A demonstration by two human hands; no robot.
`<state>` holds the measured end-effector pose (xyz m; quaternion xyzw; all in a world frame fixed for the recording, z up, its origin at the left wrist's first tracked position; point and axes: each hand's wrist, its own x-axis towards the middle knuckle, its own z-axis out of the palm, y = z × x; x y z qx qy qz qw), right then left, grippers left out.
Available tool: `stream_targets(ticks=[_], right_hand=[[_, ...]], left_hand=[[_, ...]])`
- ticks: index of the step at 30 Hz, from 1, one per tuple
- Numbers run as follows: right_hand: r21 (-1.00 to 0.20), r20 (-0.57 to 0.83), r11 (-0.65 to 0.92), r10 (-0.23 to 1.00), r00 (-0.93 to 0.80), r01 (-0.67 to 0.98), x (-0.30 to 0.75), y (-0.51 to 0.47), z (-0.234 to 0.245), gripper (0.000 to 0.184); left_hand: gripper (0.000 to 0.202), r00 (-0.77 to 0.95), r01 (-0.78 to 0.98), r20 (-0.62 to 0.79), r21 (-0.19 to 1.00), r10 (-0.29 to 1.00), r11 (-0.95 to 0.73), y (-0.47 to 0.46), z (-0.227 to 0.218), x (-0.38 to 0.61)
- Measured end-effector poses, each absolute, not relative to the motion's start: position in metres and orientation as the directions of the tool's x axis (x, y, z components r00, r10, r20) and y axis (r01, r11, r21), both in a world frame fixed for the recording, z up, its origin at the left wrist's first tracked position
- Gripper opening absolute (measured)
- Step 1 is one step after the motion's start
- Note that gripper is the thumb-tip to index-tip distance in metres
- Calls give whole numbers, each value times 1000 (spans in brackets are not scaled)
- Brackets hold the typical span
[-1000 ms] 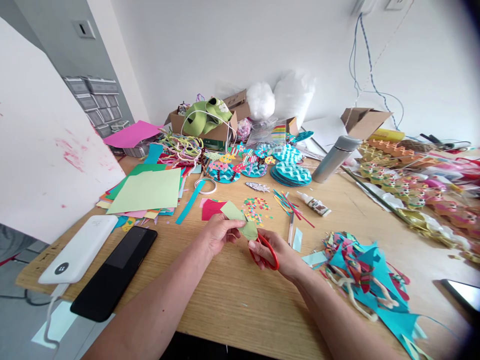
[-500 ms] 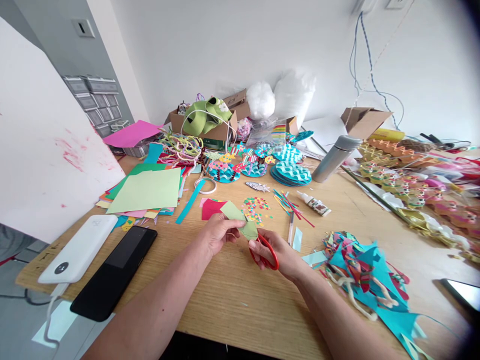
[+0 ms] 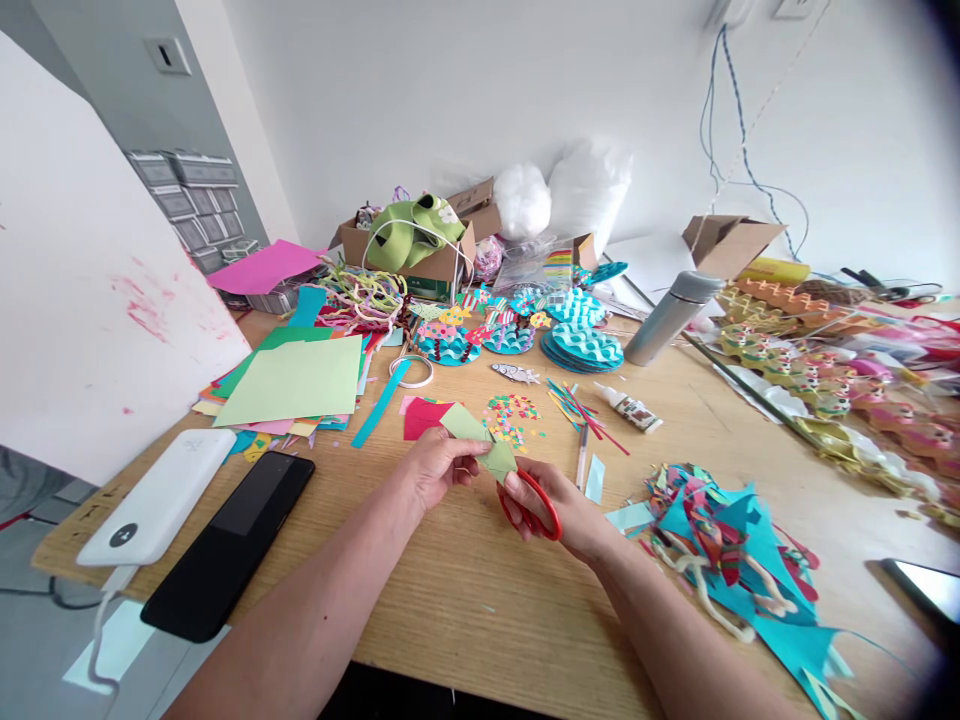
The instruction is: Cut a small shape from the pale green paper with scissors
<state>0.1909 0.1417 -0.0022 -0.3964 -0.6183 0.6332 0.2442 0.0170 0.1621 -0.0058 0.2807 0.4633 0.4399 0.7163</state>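
My left hand (image 3: pixel 435 468) pinches a piece of light green paper (image 3: pixel 480 442) just above the wooden table (image 3: pixel 465 590). My right hand (image 3: pixel 559 512) grips red-handled scissors (image 3: pixel 534 505), with the fingers through the loops. The blades point up into the green paper and are mostly hidden behind it. Both hands meet near the middle front of the table. A red paper square (image 3: pixel 421 417) lies just beyond my left hand.
A black phone (image 3: pixel 229 545) and a white power bank (image 3: pixel 157 497) lie front left. Stacked coloured sheets (image 3: pixel 296 385) sit behind them. A heap of teal scraps (image 3: pixel 739 560) is at the right. A glue bottle (image 3: pixel 630 408), a steel flask (image 3: pixel 671 315) and teal wave discs (image 3: pixel 581 345) stand farther back.
The right hand and the scissors have shifted very slightly to the right. The left hand and the green paper are almost still.
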Motion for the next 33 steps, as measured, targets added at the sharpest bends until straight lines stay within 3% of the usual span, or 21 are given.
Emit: stream_targets(ticks=[33], right_hand=[[-985, -144, -60, 812, -566, 164, 189, 142, -8, 51]], left_hand=[[26, 191, -383, -408, 807, 893, 450, 163, -8, 17]])
